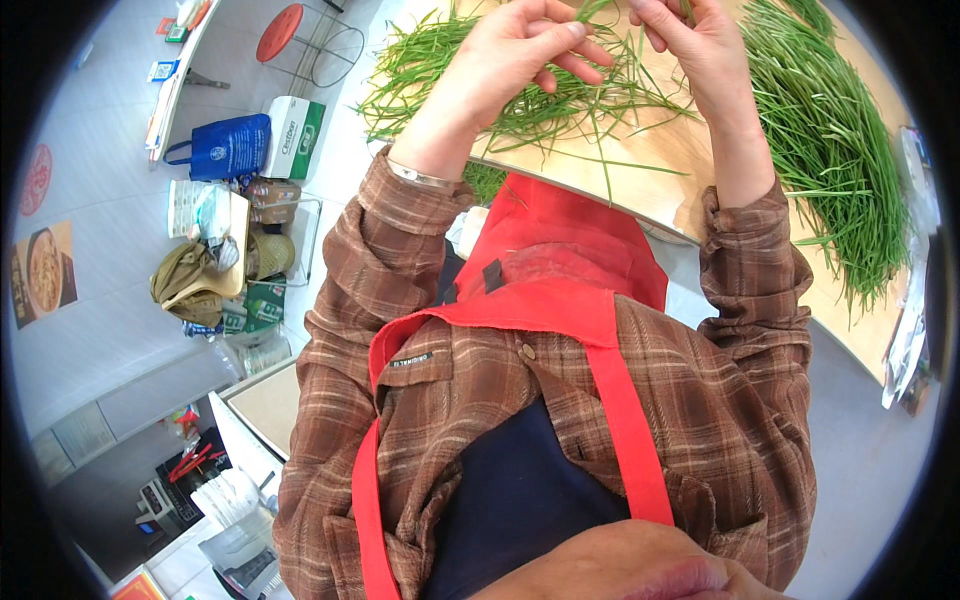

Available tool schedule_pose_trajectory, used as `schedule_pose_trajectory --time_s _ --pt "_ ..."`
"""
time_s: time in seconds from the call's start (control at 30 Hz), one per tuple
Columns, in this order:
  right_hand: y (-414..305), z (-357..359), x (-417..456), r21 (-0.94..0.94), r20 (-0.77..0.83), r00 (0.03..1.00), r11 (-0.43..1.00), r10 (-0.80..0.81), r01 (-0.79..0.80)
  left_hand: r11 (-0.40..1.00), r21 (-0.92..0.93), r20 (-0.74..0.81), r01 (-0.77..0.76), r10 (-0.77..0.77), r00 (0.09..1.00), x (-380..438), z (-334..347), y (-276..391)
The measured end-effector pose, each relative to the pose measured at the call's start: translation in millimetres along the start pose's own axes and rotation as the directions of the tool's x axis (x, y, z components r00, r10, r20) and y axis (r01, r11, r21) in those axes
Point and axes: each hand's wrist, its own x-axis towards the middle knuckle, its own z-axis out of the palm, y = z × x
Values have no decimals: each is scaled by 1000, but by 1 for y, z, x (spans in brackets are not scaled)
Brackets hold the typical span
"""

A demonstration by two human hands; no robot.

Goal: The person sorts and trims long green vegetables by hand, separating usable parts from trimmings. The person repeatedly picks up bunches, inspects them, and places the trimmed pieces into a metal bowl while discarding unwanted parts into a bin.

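Observation:
My left hand (pixel 517 45), at the top of the view, pinches a few green blades (pixel 594 9) that look like garlic chives. Opposite it, my right hand (pixel 697 49) has its thumb and fingers closed on a thin blade (pixel 687 10); the fingertips are partly cut off by the top edge. Under and beyond my left hand a loose, tangled heap of chives (pixel 420 75) spreads over the wooden tabletop (pixel 555 165). To the right of my right hand lies a large pile of chives (pixel 832 165), its blades mostly aligned. Several stray blades lie between the hands.
The table's near edge runs close to my red apron (pixel 570 232). Clear plastic bags (pixel 911 292) hang at the table's right end. On the left are a red round stool (pixel 280 33), a blue bag (pixel 229 146), a white and green box (pixel 294 139) and a chair (pixel 229 262) holding cloth items.

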Motion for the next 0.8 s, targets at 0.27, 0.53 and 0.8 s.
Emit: schedule_pose_trajectory --time_s 0.27,0.53,0.8 --pt "-11 -7 2 44 -48 999 999 -21 23 987 -5 -266 -160 153 952 -29 -53 9" --pt "-45 -1 -7 59 -42 998 997 -45 47 765 -300 -619 -570 299 727 -94 -128 30" --pt "-98 69 2 -155 200 906 901 -373 405 577 -430 -703 -694 269 659 -177 -168 -4"
